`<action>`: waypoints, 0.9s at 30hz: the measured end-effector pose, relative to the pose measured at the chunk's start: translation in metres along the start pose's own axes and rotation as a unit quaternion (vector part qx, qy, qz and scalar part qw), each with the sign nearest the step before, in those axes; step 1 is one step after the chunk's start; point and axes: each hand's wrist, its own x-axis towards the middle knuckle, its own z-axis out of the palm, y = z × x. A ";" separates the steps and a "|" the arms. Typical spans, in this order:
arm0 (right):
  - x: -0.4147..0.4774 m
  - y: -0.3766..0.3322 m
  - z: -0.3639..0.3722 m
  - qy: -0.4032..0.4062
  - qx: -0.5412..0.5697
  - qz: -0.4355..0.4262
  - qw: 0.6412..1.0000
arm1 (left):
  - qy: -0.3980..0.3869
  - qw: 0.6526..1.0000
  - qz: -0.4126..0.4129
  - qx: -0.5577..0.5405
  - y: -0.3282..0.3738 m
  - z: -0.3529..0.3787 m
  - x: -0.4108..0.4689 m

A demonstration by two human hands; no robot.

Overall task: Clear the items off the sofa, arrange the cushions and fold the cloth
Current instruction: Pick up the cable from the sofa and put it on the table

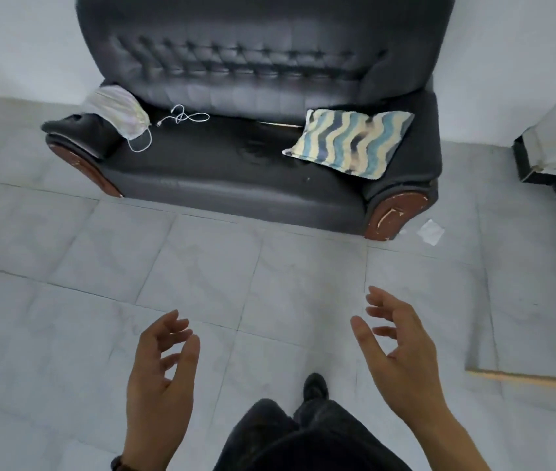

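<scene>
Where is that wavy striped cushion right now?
In the head view, the striped cushion lies flat on the right end of the dark sofa seat, against the right armrest and far from the white cable at the left end.

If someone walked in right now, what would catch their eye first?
Probably the wavy blue-and-cream striped cushion, lying flat at the right end of the dark tufted sofa. Next, the pale cloth draped over the left armrest, with a white cable coiled on the seat beside it. Both hands, left and right, are open and empty.
</scene>
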 end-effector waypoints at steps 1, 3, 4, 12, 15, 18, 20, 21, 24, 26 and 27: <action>0.024 -0.011 0.007 -0.016 -0.005 -0.010 1.000 | 0.010 1.000 -0.009 -0.004 0.004 0.000 0.018; 0.069 -0.030 0.023 -0.042 -0.016 -0.025 0.999 | 0.030 0.999 -0.025 -0.015 0.010 0.003 0.054; 0.092 -0.037 0.032 -0.052 -0.019 -0.030 0.998 | 0.038 0.999 -0.033 -0.020 0.010 0.007 0.074; 0.288 -0.074 0.127 -0.066 -0.050 -0.040 0.996 | 0.042 0.995 -0.065 -0.065 0.007 0.054 0.281; 0.356 -0.099 0.151 -0.042 -0.053 -0.024 0.997 | 0.005 0.996 -0.054 -0.068 0.027 0.064 0.371; 0.414 -0.124 0.164 -0.005 -0.039 -0.016 0.999 | -0.028 0.998 -0.024 -0.054 0.055 0.074 0.456; 0.449 -0.133 0.172 0.014 -0.033 0.001 0.999 | -0.054 0.998 -0.005 -0.039 0.069 0.085 0.506; 0.465 -0.136 0.176 0.024 -0.032 0.009 0.999 | -0.065 0.997 0.004 -0.031 0.076 0.091 0.527; 0.514 -0.138 0.191 0.041 -0.024 0.036 0.998 | -0.093 0.995 0.020 -0.013 0.091 0.113 0.589; 0.549 -0.139 0.202 0.047 -0.011 0.052 0.997 | -0.102 0.995 0.018 -0.004 0.099 0.133 0.627; 0.568 -0.138 0.208 0.049 -0.004 0.055 0.997 | -0.102 0.995 0.016 -0.001 0.102 0.143 0.646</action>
